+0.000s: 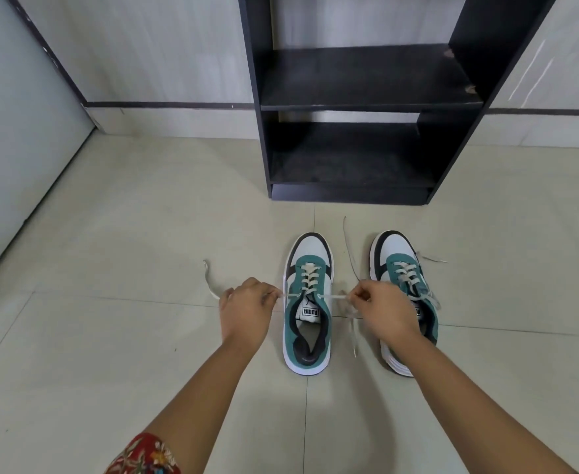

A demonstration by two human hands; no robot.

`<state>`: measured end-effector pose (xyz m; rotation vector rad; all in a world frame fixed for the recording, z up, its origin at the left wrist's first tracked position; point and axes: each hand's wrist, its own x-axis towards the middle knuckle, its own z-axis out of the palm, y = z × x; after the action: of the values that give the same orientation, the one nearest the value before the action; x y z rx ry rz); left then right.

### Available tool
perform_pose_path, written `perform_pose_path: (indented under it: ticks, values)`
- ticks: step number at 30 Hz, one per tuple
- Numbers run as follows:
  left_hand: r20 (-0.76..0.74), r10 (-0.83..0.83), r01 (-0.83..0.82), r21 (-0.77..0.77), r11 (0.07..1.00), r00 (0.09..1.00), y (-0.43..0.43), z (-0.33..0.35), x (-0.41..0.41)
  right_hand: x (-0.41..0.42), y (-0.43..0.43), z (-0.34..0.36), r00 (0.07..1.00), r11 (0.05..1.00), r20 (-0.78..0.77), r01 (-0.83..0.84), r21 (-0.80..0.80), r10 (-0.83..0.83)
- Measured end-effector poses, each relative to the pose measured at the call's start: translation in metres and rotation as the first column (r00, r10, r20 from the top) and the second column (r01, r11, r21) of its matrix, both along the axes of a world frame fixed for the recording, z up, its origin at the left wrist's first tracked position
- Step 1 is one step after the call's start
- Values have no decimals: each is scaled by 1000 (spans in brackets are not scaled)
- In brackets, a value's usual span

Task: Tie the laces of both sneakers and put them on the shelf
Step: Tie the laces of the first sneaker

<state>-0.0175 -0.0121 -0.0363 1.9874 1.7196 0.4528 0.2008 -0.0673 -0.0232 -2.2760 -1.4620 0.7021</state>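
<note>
On the tiled floor point(110, 217) just in front of the black shelf unit point(360, 97) I see two teal, white and black sneakers, toes pointing toward the shelf. I take the shelf unit as my landmark: the left sneaker point(308, 302) sits in front of its middle, the right sneaker point(402, 289) in front of its right side, the two near each other but apart.

My left hand point(247, 309) is beside the left sneaker, on the side away from the other shoe, its fingers closed in a pinch on one end of that shoe's lace point(293, 295). The loose tail of that lace point(209, 278) trails out on the floor beyond the hand. My right hand point(384, 311) is between the two sneakers, fingers pinched shut on the other end of the same lace, which runs taut to the top eyelet. Both ends are pulled sideways; no knot shows.

The right hand and forearm cover the heel half of the right sneaker, so I cannot make out its tongue label fully. Its lace point(348, 248) lies loose on the floor, one thin strand toward the shelf. The fingertips are hidden behind my knuckles. A red patterned sleeve point(144, 455) is cut off at the bottom edge.
</note>
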Motion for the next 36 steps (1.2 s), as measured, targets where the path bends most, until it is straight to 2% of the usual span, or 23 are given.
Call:
perform_pose_path:
  ticks: [9, 13, 16, 20, 22, 25, 29, 32, 34, 36]
  values:
    - [43, 19, -17, -36, 999, 999, 2, -7, -8, 3, -2, -4, 989, 999, 146, -36, 8, 35]
    - [-20, -25, 21, -165, 986, 999, 0, -7, 0, -6, -3, -5, 957, 981, 219, -181, -73, 193]
    - [-68, -87, 71, -209, 975, 994, -4, -5, 7, -16, -1, -5, 925, 953, 232, -297, -52, 301]
    - [-183, -150, 136, -85, 987, 972, -9, -3, 9, -26, 3, -2, 920, 946, 262, -318, 59, 293]
    - [-237, -151, 148, -31, 988, 960, -5, 0, 6, -25, 3, 0, 923, 954, 277, -294, 66, 266]
    - [-239, -135, 129, -42, 991, 962, -1, 2, 3, -16, -1, -2, 933, 966, 267, -257, 21, 243]
    - [-173, -114, 97, -104, 990, 978, 4, -1, -1, -10, -1, -2, 959, 975, 181, -223, 6, 218]
    - [-18, -84, 80, -160, 984, 996, 6, -1, -3, -9, 3, -2, 972, 973, 70, -220, -67, 224]
    - [146, -35, 70, -248, 966, 989, 5, -1, -4, -8, 5, -1, 969, 982, -178, -184, -42, 174]
    - [322, 62, 51, -330, 942, 945, 5, 1, -4, -10, 4, 3, 855, 998, -515, -62, 18, 63]
